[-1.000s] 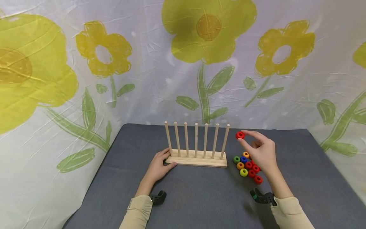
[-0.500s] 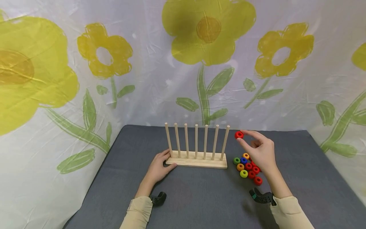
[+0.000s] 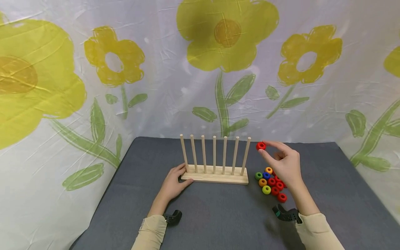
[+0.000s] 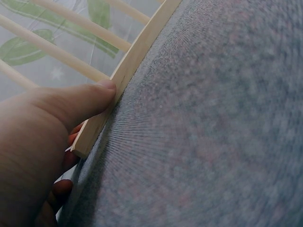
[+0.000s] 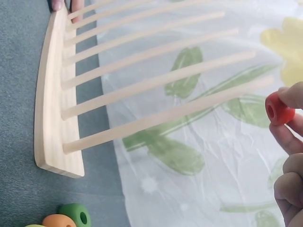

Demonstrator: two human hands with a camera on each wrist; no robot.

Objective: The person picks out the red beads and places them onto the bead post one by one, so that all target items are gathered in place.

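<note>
A wooden rack (image 3: pixel 215 178) with several upright bare pegs stands on the dark cloth. The left hand (image 3: pixel 172 182) grips the rack's left end; in the left wrist view its thumb lies on the edge of the wooden base (image 4: pixel 124 71), with other fingers behind it. The right hand (image 3: pixel 285 166) pinches a red bead (image 3: pixel 261 146) between thumb and fingers, just right of the rightmost peg's top. In the right wrist view the red bead (image 5: pixel 279 109), its hole showing, is apart from the tip of the nearest peg (image 5: pixel 189 111).
Below the right hand lies a cluster of loose beads: several red ones (image 3: pixel 275 190), a green (image 3: pixel 258 175), a blue (image 3: pixel 266 175), a yellow-green (image 3: pixel 266 189) and two orange (image 3: pixel 263 182). A flowered cloth (image 3: pixel 162 86) hangs behind the table (image 3: pixel 218 215).
The right hand has moved the red bead slightly left, towards the rightmost peg, and the bead has tilted a little. The left hand keeps its grip on the rack.
</note>
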